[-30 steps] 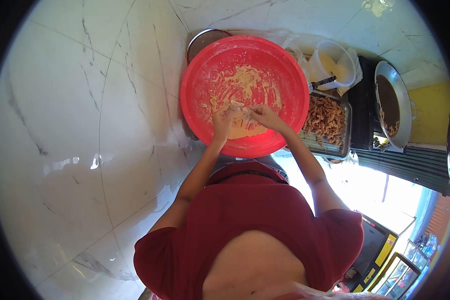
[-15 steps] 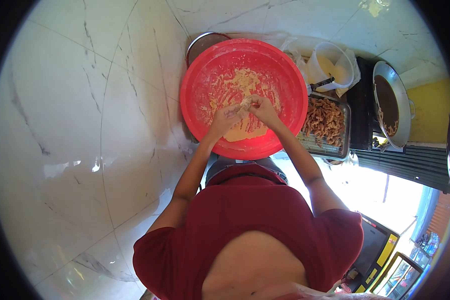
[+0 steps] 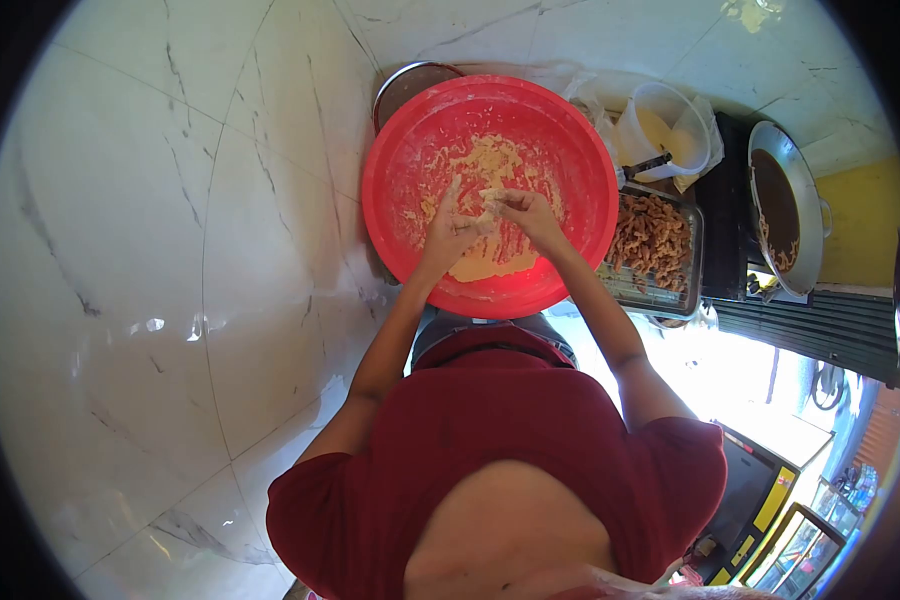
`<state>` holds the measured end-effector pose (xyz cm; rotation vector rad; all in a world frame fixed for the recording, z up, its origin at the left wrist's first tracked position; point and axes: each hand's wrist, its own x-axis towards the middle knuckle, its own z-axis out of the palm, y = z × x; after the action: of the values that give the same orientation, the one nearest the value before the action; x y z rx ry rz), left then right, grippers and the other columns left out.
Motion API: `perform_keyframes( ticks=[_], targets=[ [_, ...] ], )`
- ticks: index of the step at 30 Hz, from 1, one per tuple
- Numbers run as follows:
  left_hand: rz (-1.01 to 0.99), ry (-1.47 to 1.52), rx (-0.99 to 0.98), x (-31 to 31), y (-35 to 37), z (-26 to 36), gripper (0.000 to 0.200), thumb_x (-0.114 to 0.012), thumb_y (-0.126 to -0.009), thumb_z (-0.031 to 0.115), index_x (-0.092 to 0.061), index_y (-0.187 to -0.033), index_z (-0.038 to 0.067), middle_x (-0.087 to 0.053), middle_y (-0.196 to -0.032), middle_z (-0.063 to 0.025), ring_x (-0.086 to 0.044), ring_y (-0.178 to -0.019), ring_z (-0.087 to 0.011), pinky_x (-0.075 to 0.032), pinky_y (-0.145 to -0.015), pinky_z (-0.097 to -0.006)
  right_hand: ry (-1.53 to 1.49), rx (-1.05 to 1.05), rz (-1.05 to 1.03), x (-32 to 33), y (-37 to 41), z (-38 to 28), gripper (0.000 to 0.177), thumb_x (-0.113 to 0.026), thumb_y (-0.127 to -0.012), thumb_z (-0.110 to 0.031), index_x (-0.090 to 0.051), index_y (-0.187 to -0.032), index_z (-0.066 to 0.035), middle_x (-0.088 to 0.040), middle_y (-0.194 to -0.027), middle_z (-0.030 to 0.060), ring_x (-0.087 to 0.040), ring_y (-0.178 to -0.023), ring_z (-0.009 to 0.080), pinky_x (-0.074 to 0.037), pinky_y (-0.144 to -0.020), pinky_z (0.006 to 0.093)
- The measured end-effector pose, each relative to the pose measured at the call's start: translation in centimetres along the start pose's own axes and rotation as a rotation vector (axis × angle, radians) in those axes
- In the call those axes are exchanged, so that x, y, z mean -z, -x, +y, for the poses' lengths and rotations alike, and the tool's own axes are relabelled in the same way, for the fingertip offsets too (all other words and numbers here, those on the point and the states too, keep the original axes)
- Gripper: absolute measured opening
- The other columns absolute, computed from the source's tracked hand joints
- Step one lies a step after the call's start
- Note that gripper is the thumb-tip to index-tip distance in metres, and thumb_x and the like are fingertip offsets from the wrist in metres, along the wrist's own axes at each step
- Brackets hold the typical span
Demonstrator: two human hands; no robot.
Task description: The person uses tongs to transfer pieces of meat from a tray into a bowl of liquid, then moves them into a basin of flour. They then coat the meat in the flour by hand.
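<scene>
A wide red basin (image 3: pixel 382 215) holds pale yellowish flour (image 3: pixel 495 262), spread in streaks and clumps over its bottom. Over the left half of the basin is my left hand (image 3: pixel 448 232), flour on its fingers, which stretch upward with the thumb apart. Facing it, my right hand (image 3: pixel 530 214) is closed in a pinch, the fingertips around a small flour-coated piece (image 3: pixel 492 196). What lies under the coating cannot be made out. The two hands are close together but apart at the fingertips.
Right of the basin, a metal tray (image 3: pixel 692 290) carries brown fried pieces (image 3: pixel 652 240). Behind it stands a translucent bucket (image 3: pixel 705 140) with yellowish contents and a black handle (image 3: pixel 648 166) near it. Farther right, a large pan (image 3: pixel 820 230) holds dark oil and fried pieces. A tiled wall (image 3: pixel 120 250) rises on the left.
My left hand's fingers have straightened and moved away from the floured piece, leaving it in my right hand's pinch. My right hand has shifted very slightly.
</scene>
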<state>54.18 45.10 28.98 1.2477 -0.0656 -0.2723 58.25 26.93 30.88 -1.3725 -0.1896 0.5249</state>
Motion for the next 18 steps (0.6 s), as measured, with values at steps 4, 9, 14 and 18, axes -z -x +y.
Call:
perform_keyframes(
  ticks=[4, 9, 14, 18],
  targets=[
    [0.096, 0.07, -0.039, 0.6, 0.1, -0.3, 0.084, -0.061, -0.083, -0.001, -0.004, -0.144, 0.005, -0.066, -0.092, -0.0174, -0.065, -0.083, -0.0164, -0.049, -0.071, -0.023, -0.007, 0.038, 0.052, 0.4, -1.0, 0.4, 0.03, -0.057, -0.087, -0.009, -0.058, -0.114, 0.003, -0.064, -0.099, 0.0049, -0.058, -0.091, 0.0098, -0.045, -0.081, 0.0244],
    [0.388, -0.192, -0.138, 4.5, 0.4, 1.0, 0.057, -0.06, -0.083, -0.004, -0.034, -0.134, 0.001, -0.067, -0.093, -0.0157, -0.065, -0.082, -0.0148, -0.05, -0.077, -0.0239, 0.244, 0.366, 0.509, 4.5, -6.4, 3.6, 0.035, -0.061, -0.086, -0.016, -0.057, -0.115, 0.002, -0.062, -0.105, 0.0083, -0.058, -0.093, 0.0124, -0.046, -0.077, 0.026],
    [0.622, -0.334, -0.272, 4.9, 2.6, 3.7, 0.041, -0.06, -0.083, -0.001, -0.049, -0.122, 0.001, -0.069, -0.085, -0.0127, -0.064, -0.08, -0.0113, -0.049, -0.072, -0.0218, 0.816, 0.118, 0.222, 2.4, -6.6, 5.2, 0.039, -0.067, -0.079, -0.02, -0.059, -0.114, -0.004, -0.061, -0.101, 0.0134, -0.059, -0.087, 0.0195, -0.047, -0.075, 0.0317],
    [0.625, -0.371, -0.251, 5.1, 3.6, 1.9, 0.043, -0.061, -0.084, 0.0, -0.046, -0.124, 0.0, -0.068, -0.09, -0.0143, -0.064, -0.08, -0.0117, -0.051, -0.076, -0.0236, 0.749, 0.021, -0.037, -1.1, -9.9, 10.0, 0.034, -0.069, -0.077, -0.02, -0.062, -0.106, -0.003, -0.063, -0.094, 0.0138, -0.06, -0.083, 0.0231, -0.048, -0.073, 0.0339]
  ],
)
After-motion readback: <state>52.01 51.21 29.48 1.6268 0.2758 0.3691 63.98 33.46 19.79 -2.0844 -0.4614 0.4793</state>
